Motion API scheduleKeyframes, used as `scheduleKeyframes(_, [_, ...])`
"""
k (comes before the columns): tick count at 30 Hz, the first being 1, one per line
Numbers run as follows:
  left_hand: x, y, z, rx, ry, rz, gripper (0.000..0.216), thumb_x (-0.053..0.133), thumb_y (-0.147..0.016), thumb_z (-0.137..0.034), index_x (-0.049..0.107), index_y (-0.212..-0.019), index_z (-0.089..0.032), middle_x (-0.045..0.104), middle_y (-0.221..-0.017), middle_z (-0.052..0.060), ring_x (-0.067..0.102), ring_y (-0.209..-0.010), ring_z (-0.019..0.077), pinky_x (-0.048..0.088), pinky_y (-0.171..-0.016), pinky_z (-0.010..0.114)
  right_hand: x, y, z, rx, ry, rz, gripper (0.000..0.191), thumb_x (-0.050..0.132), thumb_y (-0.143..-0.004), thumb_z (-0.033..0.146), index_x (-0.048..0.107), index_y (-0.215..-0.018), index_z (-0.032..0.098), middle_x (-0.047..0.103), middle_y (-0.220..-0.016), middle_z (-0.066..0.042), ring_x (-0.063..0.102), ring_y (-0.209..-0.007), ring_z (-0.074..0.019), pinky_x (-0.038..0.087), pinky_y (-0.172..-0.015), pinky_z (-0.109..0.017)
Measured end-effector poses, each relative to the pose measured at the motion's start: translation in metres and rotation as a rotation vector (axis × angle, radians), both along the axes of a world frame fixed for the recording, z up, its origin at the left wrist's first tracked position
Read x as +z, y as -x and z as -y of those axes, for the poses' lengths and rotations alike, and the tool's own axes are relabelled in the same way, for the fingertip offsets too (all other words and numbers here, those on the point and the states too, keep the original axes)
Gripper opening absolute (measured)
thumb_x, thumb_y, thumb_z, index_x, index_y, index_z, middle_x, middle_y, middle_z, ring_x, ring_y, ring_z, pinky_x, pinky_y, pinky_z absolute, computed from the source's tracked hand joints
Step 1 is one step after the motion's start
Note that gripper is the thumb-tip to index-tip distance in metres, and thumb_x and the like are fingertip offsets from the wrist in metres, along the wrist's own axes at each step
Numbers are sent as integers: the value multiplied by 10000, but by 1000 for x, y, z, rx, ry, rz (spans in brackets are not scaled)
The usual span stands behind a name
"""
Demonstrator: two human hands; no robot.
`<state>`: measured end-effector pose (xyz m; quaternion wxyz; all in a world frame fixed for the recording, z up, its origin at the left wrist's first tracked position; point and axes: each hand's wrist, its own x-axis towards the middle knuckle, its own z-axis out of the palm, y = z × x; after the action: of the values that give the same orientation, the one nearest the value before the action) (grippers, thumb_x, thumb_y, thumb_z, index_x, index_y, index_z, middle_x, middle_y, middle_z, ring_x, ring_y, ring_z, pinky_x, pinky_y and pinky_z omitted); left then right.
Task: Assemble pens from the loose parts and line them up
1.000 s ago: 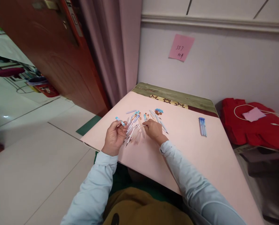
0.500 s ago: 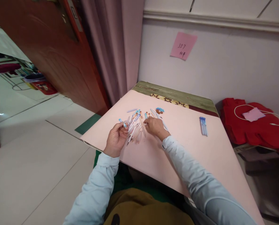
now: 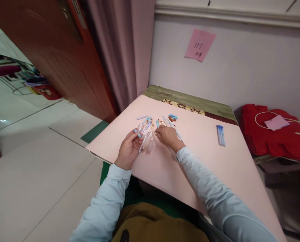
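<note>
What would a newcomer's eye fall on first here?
Probably the red cloth right of the table and the pink note on the wall. Then the pen parts on the table's left half, where the left hand pinches a blue piece and the right hand reaches in. Three pens lie apart, further right.

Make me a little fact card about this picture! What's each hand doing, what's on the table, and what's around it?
Left hand: holds a small blue piece
Right hand: fingertips at the pen parts; whether they grip one is hard to see
Table: pink top
Right side of table: three pens, side by side
Beyond right hand: blue and brown bits
Wall: pink note marked 357
Right of table: red cloth
</note>
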<state>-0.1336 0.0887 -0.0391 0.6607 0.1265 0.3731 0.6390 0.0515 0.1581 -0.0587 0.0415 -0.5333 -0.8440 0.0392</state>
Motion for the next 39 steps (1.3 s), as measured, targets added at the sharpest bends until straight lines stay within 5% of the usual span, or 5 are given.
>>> scheduleKeyframes(6, [-2,-4,-2,5,10,-5,166,620,-786,-42,600,-925,-130,666,-698,38,606,-528,90,494,-494,145,-3,-2,3,-27,-7,-47,276,460,-941,252,730,-995,245,692,-1096,-50,649,-959,-187,402,-697,-262])
scheduleKeyframes(14, [-1,-2,-7,16,19,42,125,629,-783,-47,610,-883,-119,656,-695,36,598,-533,88,486,-493,153,-3,-4,3,-32,-2,-126,265,546,-903,304,712,-1109,290,674,-1164,-34,638,-995,-196,434,-758,-273])
scheduleKeyframes(26, [3,-14,-3,-7,81,87,101,618,-822,-40,611,-879,-123,659,-723,33,616,-568,83,514,-529,151,18,-11,12,24,-26,66,272,389,-989,212,638,-1096,185,667,-1080,-115,654,-846,-195,395,-658,-271])
scheduleKeyframes(34, [5,-38,6,-31,1,83,135,673,-796,-48,651,-897,-135,697,-854,43,672,-732,106,575,-717,208,42,-2,76,-76,-47,-804,142,533,-905,280,661,-940,228,716,-837,-15,660,-711,-144,499,-665,-240])
scheduleKeyframes(39, [5,-44,14,-64,-43,84,64,702,-778,-81,671,-812,-127,713,-912,56,680,-830,125,561,-807,231,37,7,86,-149,-75,-947,92,594,-873,271,673,-873,224,720,-821,-10,664,-689,-138,527,-676,-246])
